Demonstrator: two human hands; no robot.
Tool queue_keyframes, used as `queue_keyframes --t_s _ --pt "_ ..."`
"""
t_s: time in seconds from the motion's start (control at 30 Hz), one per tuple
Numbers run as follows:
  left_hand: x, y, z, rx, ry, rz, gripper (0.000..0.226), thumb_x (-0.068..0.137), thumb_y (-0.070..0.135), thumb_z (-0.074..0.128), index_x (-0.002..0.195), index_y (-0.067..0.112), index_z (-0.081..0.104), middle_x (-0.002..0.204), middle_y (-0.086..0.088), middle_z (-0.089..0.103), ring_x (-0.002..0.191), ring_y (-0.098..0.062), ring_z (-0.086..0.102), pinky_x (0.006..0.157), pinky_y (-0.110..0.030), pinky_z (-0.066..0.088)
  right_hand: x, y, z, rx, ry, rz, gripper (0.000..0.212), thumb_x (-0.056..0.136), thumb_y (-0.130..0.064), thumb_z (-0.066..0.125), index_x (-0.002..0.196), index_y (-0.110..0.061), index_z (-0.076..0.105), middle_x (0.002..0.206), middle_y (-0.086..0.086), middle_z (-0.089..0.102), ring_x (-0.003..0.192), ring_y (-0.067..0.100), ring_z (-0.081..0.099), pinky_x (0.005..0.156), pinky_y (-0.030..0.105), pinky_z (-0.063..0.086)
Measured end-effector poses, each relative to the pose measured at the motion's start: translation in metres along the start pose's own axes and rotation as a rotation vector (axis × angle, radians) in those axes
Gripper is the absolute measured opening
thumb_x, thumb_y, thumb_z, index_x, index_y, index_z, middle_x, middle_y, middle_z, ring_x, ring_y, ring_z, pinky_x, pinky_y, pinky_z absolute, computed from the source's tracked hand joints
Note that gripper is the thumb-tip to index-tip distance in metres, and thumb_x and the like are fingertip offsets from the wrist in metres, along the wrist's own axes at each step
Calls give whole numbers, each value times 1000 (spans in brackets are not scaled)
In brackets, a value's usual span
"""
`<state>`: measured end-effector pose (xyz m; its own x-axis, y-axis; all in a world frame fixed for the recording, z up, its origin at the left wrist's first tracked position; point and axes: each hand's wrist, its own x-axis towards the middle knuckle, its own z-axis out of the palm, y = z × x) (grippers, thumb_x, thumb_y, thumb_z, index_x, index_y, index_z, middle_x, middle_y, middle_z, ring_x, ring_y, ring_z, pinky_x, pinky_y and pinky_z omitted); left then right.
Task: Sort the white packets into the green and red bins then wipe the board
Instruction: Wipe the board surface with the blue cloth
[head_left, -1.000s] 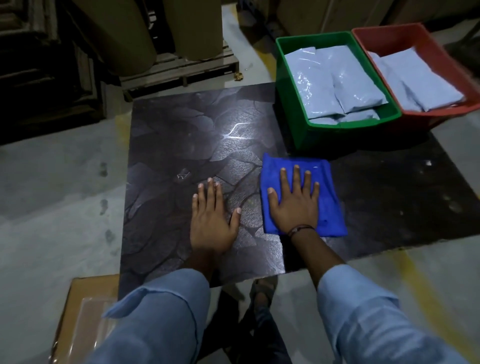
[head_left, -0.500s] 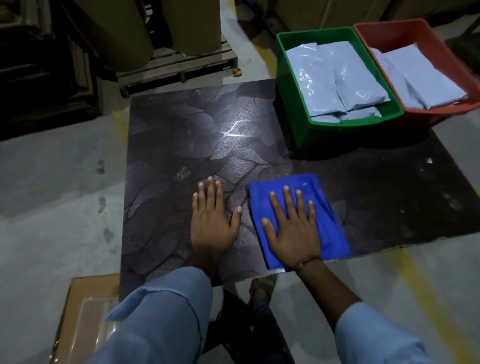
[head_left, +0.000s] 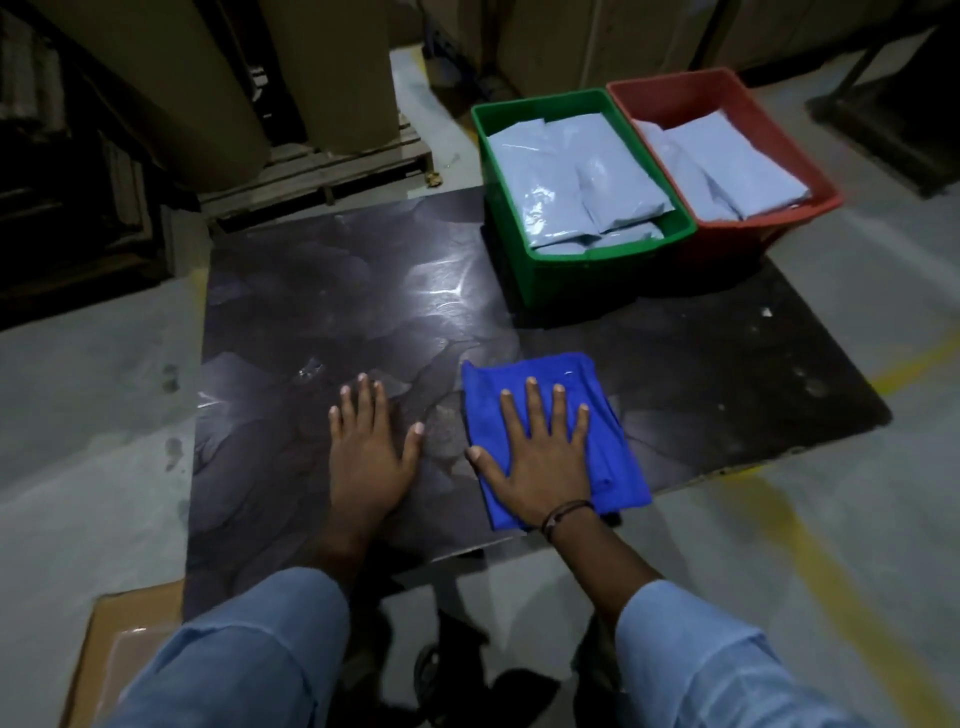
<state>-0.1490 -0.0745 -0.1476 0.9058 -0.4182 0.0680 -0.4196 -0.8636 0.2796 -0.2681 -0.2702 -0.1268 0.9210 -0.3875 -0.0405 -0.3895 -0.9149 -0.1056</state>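
A dark glossy board (head_left: 322, 312) lies on the floor. My right hand (head_left: 540, 457) presses flat, fingers spread, on a folded blue cloth (head_left: 602, 441) near the board's front edge. Just left of the cloth, my left hand (head_left: 369, 447) rests flat on the bare board. At the board's far right stand a green bin (head_left: 524, 260) and a red bin (head_left: 753, 228), side by side and touching. White packets (head_left: 561, 171) fill the green bin, and more white packets (head_left: 727, 166) lie in the red one.
A wooden pallet (head_left: 322, 171) with big brown rolls stands behind the board. A brown cardboard box (head_left: 114, 649) lies at the lower left. Yellow floor lines (head_left: 831, 587) run on the grey concrete at the right. My feet are under the board's front edge.
My right hand has slid the blue cloth back toward the board's front edge and slightly sideways. My left hand has stayed in place on the board.
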Motion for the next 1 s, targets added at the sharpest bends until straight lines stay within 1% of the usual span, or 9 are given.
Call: queue_keyframes --t_s 0.1,0.23,0.37,0.43,0.53,0.63,0.83,0.9,1.0 --pt "-4 40 7 -22 -14 47 86 95 62 37 158 4 29 169 -16 14 156 -39 11 126 -54 11 -1 54 -4 9 14 54 85 90 -77 28 158 -26 27 166 11 16 152 42 11 117 68 8" --pt "7 145 29 -93 -68 156 86 96 61 34 159 3 27 169 -16 16 156 -37 11 126 -55 13 11 147 -15 7 -7 184 84 89 -78 26 158 -31 24 167 8 16 152 40 11 117 66 12" --pt "21 242 55 -66 -164 199 87 98 63 28 161 4 17 171 -14 6 158 -35 3 128 -51 4 38 247 -25 -5 -24 318 90 84 -83 14 158 -32 20 167 7 14 152 40 10 118 66 11" --pt "25 268 64 -33 -162 175 86 100 63 30 162 6 14 171 -13 3 158 -33 -1 128 -50 0 55 288 -32 6 -25 377 93 82 -85 9 159 -32 17 168 6 11 153 39 6 119 65 8" --pt "25 278 69 5 -110 133 85 100 62 32 162 7 16 171 -12 6 158 -32 1 128 -50 5 80 318 -36 4 -48 419 93 84 -84 10 160 -30 14 168 7 8 153 40 2 118 66 5" --pt "25 276 73 -5 -97 133 85 98 62 34 162 7 19 171 -10 7 158 -31 3 128 -50 8 92 303 -34 12 -43 361 91 87 -82 14 160 -27 15 168 11 8 152 43 2 117 68 5" --pt "28 273 79 -18 -68 127 85 94 60 41 159 4 30 169 -13 19 157 -33 15 126 -54 17 53 243 -22 -1 1 -164 77 95 -70 30 159 -28 21 167 10 14 153 41 5 118 65 7" --pt "28 274 79 -11 -56 125 85 94 60 41 159 5 29 169 -11 19 157 -32 14 126 -52 16 41 265 -23 -9 20 -174 76 95 -71 32 159 -31 22 167 6 15 154 38 6 119 63 9" --pt "28 276 79 -5 -55 122 85 95 60 41 160 8 26 170 -9 15 158 -30 10 128 -49 12 45 324 -29 -38 30 -20 75 94 -71 32 158 -32 24 167 6 17 153 36 11 120 61 11"
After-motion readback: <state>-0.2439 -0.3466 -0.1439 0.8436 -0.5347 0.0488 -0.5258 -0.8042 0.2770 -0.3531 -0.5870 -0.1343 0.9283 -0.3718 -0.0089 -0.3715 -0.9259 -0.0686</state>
